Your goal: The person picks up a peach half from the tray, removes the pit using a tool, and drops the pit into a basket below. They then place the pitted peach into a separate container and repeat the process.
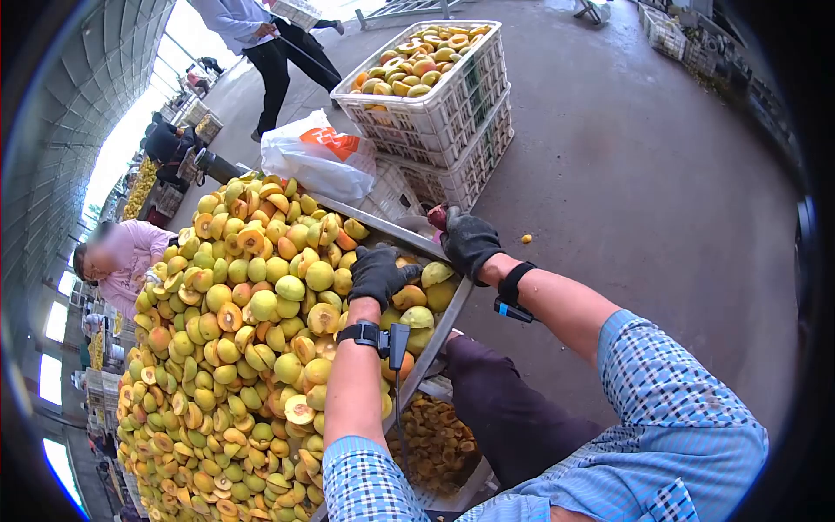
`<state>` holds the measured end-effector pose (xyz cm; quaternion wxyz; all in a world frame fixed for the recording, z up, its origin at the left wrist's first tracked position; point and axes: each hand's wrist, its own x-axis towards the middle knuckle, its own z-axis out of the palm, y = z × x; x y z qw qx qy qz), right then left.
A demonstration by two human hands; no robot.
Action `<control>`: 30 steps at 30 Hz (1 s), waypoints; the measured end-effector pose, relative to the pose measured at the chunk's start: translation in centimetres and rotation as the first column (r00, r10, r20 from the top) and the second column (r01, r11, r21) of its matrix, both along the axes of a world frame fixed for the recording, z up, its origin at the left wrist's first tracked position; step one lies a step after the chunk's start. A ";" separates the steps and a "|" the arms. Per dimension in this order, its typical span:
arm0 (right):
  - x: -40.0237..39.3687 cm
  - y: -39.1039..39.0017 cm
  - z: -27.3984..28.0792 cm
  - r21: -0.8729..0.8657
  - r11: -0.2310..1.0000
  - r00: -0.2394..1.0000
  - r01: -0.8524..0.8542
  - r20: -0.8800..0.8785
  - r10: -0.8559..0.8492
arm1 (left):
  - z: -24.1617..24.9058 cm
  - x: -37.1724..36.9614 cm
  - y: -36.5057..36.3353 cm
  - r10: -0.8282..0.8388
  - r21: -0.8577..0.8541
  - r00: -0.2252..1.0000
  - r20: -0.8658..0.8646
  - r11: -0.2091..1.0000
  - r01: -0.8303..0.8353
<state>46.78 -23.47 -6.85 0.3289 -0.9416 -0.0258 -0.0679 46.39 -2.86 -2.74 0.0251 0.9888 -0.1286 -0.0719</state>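
My left hand (379, 277), in a black glove, rests over a heap of yellow-green peach halves (261, 304) near the table's right edge. Its thumb sticks out apart from the fingers, and I see no fruit gripped in it. Past the metal rim (435, 348) of the table, my right hand (470, 244), also gloved in black, is closed round a small dark red object (437, 216). The fingers cover most of that object, so its kind does not show.
Beyond the table stand stacked white crates (452, 130), the top one full of fruit halves, with a white plastic bag (317, 155) beside them. Below the rim a container holds brownish fruit pieces (435, 439). A person in pink (135, 261) is across the heap; another person (270, 61) walks behind.
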 end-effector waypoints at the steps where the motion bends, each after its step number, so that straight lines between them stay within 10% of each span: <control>1: -0.1 0.1 0.1 0.012 1.000 1.000 0.006 0.000 -0.006 | 0.2 -0.2 0.2 -0.006 0.012 1.000 0.000 1.000 0.006; 5: 0.6 0.1 -0.9 0.041 0.999 1.000 0.013 0.007 -0.013 | -1.6 -0.8 2.4 0.106 -0.332 0.980 -0.169 0.930 -0.158; 7: 0.7 0.1 -1.0 0.067 0.998 1.000 0.008 0.000 -0.008 | -1.9 -2.7 3.1 0.079 -0.621 0.997 0.022 0.783 -0.048; 11: 0.4 0.1 -0.7 0.070 0.997 1.000 0.008 -0.027 -0.006 | 2.9 -9.0 3.2 0.035 -0.404 0.946 0.323 0.909 0.105; 16: 0.6 0.0 -0.9 0.065 0.998 1.000 0.027 -0.007 -0.027 | 6.5 -16.1 9.7 0.464 -0.633 0.804 0.372 0.760 -0.146; 19: 0.9 0.3 -1.7 0.054 0.999 1.000 0.011 0.029 -0.012 | 7.3 -19.8 14.1 0.521 -0.414 0.604 0.604 0.852 -0.321; 26: 0.5 0.1 -0.3 0.020 0.998 0.999 0.052 0.006 -0.052 | 3.3 -22.5 21.8 0.558 -0.194 0.807 0.192 0.828 -0.526; 29: -0.3 -0.1 0.9 -0.034 0.999 0.998 0.022 -0.059 -0.024 | 5.0 -18.4 14.3 0.286 -0.056 0.756 0.589 0.947 -0.315; 30: -0.3 0.0 1.0 -0.036 0.999 0.998 0.025 -0.058 -0.027 | 4.7 -16.6 11.2 0.267 -0.247 0.819 0.508 0.956 -0.158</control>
